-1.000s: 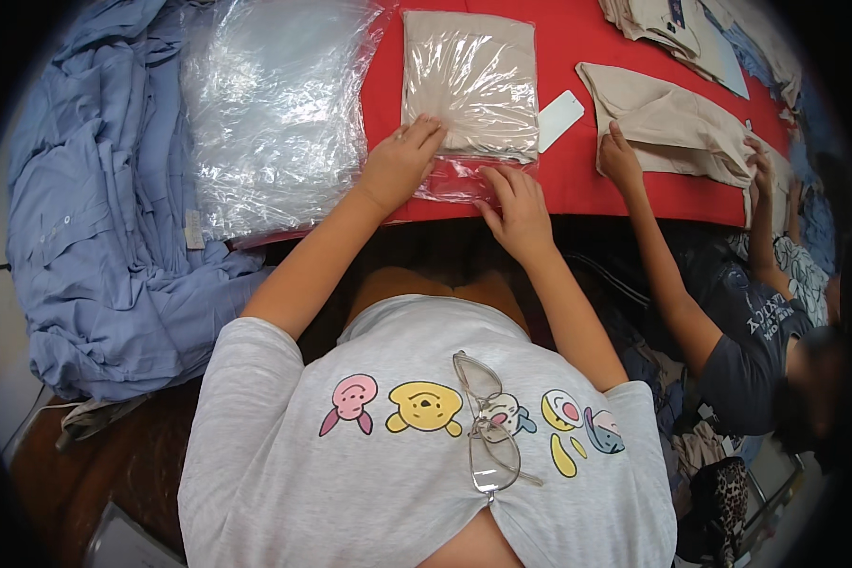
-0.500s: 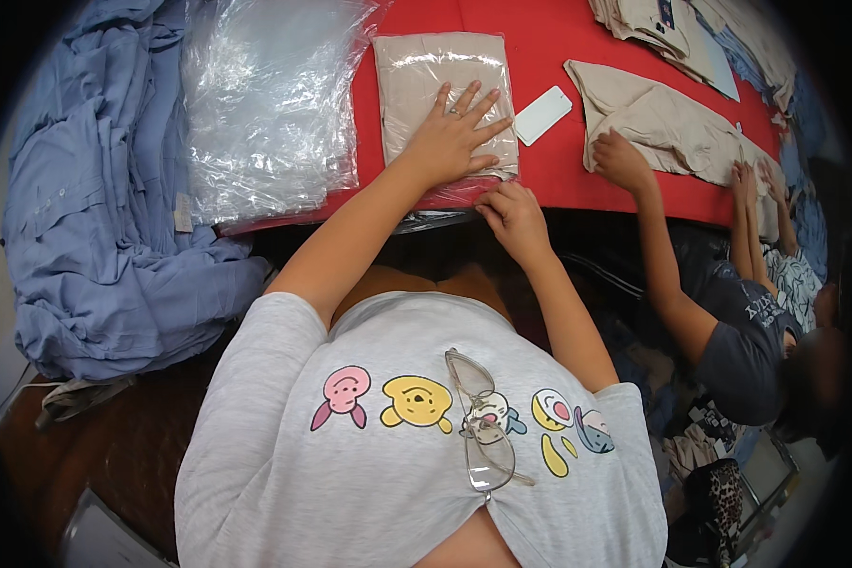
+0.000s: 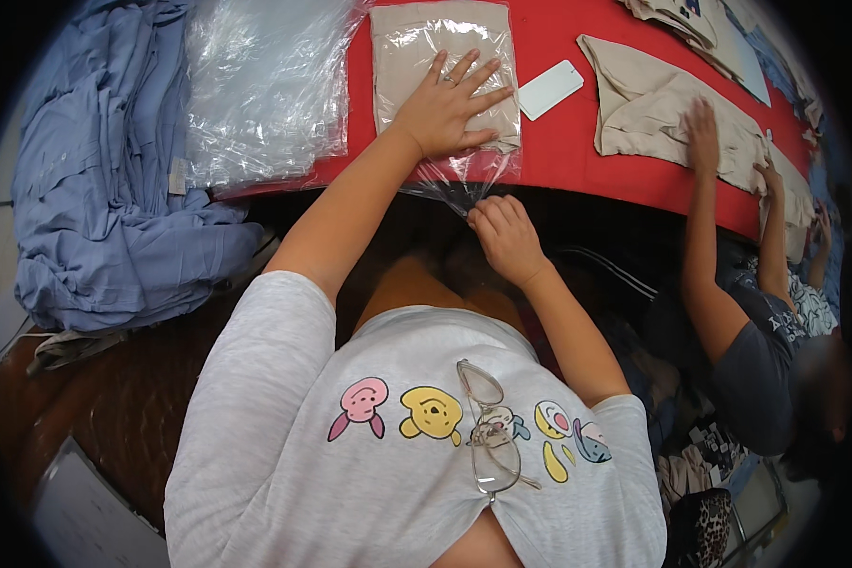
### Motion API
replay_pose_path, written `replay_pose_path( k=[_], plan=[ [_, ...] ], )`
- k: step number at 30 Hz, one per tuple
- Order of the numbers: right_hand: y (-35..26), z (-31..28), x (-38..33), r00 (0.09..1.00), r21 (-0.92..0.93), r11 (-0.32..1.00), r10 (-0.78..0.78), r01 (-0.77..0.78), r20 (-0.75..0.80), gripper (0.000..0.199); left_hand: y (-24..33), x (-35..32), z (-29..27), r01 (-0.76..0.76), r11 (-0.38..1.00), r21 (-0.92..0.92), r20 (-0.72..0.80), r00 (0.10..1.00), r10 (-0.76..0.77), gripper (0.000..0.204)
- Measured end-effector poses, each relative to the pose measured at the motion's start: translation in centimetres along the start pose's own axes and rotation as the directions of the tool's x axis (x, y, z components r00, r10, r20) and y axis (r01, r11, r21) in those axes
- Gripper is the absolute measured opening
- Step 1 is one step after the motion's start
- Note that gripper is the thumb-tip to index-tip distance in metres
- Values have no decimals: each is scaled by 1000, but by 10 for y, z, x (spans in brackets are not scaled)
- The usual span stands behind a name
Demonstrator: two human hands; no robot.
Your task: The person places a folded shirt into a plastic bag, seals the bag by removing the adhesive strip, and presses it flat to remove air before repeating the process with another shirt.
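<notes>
Red tabletop [image 3: 560, 150], bagged garment [image 3: 415, 49], co-worker [image 3: 755, 393] alongside

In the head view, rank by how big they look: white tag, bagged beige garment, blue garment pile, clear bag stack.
1. Blue garment pile
2. Clear bag stack
3. Bagged beige garment
4. White tag

You see beige in the folded, rectangular fabric garment [image 3: 405, 71], clear its plastic bag [image 3: 464, 170]; beneath it, flat red counter [image 3: 554, 151]; left, crumpled blue clothes [image 3: 114, 208].
</notes>
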State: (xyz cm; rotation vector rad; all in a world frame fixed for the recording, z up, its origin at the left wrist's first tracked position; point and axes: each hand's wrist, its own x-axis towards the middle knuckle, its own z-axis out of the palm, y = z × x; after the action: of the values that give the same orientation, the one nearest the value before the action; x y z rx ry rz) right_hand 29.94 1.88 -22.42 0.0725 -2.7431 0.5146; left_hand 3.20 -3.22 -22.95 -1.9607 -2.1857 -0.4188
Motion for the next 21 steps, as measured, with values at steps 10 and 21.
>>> replay_pose_path(
  k=[10, 21],
  plan=[
    [-29, 11, 50, 992, 45, 998, 39, -34, -120, 36, 2, 0, 3, -5, 999, 48, -12, 1000, 5, 74],
    [-17, 31, 25, 969, 61, 967, -249, 248, 2, 21, 0, -4, 9, 3, 1000, 2, -48, 999, -3, 74]
  ],
)
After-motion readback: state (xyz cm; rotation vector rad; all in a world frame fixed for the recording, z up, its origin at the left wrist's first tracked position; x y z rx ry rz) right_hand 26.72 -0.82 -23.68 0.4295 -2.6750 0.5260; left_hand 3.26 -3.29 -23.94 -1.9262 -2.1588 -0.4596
